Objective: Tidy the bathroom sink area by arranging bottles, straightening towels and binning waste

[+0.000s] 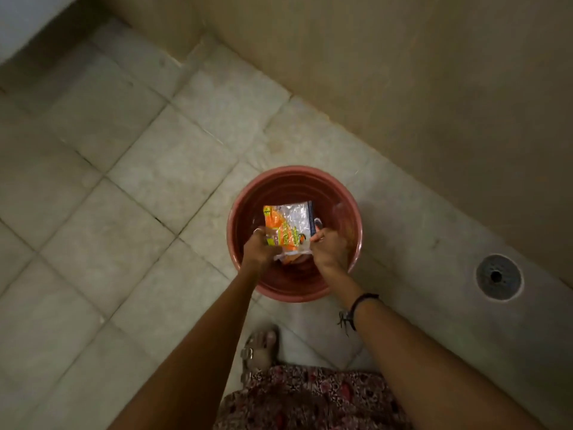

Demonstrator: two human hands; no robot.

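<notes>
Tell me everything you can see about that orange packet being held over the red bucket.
The packet is a flat, crinkled plastic wrapper, bright orange with yellow-green print on one side and shiny, silvery-clear film on the other, with a dark edge at its right. It looks empty or nearly so. The left hand and right hand pinch its near corners, holding it spread over the mouth of the bucket, which stands on the tiled floor. Whether it touches the bucket is unclear.

A home bathroom: tiled floor (139, 169), floor drain (499, 277), red bucket (347, 193).
</notes>
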